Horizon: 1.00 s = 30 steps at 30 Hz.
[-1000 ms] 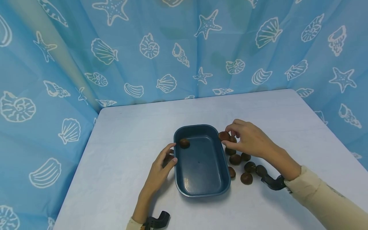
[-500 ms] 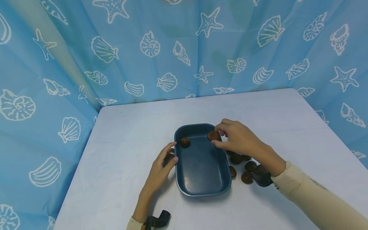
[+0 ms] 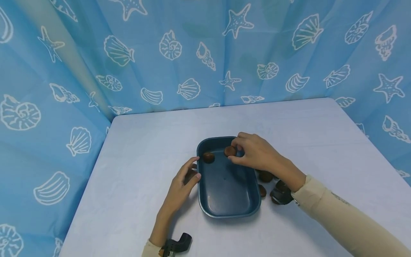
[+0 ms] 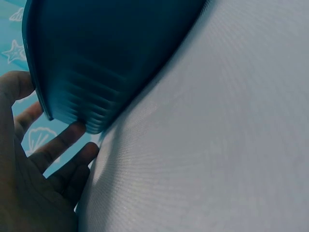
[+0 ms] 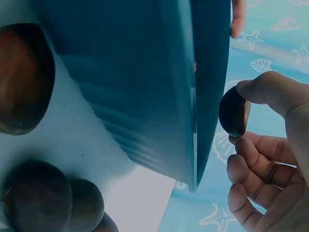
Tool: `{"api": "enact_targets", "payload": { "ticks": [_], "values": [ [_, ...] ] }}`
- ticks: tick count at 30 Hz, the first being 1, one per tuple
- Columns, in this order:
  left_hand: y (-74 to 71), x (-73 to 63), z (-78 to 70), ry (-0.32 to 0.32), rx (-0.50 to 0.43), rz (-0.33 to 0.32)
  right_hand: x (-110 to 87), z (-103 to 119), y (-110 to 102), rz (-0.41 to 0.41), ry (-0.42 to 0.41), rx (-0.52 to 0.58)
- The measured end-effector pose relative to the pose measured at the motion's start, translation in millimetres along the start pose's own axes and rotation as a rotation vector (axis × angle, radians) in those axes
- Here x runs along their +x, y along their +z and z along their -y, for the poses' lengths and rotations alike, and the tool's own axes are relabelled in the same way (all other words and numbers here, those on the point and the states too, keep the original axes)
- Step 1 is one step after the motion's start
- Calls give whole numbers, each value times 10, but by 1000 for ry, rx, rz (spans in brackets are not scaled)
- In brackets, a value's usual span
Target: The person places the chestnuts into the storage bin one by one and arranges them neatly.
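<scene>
A deep blue plastic tray [image 3: 226,194] stands on the white-covered table, with one brown chestnut [image 3: 208,157] lying in its far left corner. My right hand [image 3: 257,153] pinches another chestnut [image 3: 229,151] between thumb and fingers, over the far end of the tray. The right wrist view shows this held chestnut [image 5: 233,112] beyond the rim, its dark domed side facing the tray. My left hand [image 3: 181,185] touches the tray's left side with loosely spread fingers. In the left wrist view these fingertips [image 4: 76,129] rest against the ribbed outer wall.
Several more chestnuts [image 3: 265,176] lie on the table just right of the tray, partly hidden under my right forearm and its black wrist camera [image 3: 281,192]. A blue curtain [image 3: 192,53] with white shell prints hangs behind the table [image 3: 144,142] and along its sides.
My right hand has carried the chestnut leftward from the group beside the tray, across the right rim to over the inside. The left hand keeps its place at the tray.
</scene>
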<state>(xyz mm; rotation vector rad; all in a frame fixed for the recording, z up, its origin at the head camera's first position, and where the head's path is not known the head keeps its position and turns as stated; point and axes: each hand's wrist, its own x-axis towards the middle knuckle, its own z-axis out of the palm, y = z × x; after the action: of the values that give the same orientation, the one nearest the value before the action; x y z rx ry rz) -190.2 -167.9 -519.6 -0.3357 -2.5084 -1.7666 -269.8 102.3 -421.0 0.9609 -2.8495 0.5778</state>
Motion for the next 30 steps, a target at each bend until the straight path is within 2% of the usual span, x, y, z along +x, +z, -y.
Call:
{"api": "enact_targets", "payload": {
  "ticks": [5, 8, 15, 18, 30],
  "values": [
    [5, 11, 19, 3, -21, -2, 67, 25, 13, 15, -4, -4],
    [5, 11, -18, 1, -31, 1, 104, 42, 14, 27, 9, -6],
    [-65, -36, -324, 6, -38, 21, 191, 70, 28, 56, 24, -14],
    [-75, -46, -378, 4, -36, 23, 216, 76, 41, 69, 36, -18],
    [-79, -44, -354, -6, -49, 23, 330, 69, 152, 101, 16, -44]
  ]
}}
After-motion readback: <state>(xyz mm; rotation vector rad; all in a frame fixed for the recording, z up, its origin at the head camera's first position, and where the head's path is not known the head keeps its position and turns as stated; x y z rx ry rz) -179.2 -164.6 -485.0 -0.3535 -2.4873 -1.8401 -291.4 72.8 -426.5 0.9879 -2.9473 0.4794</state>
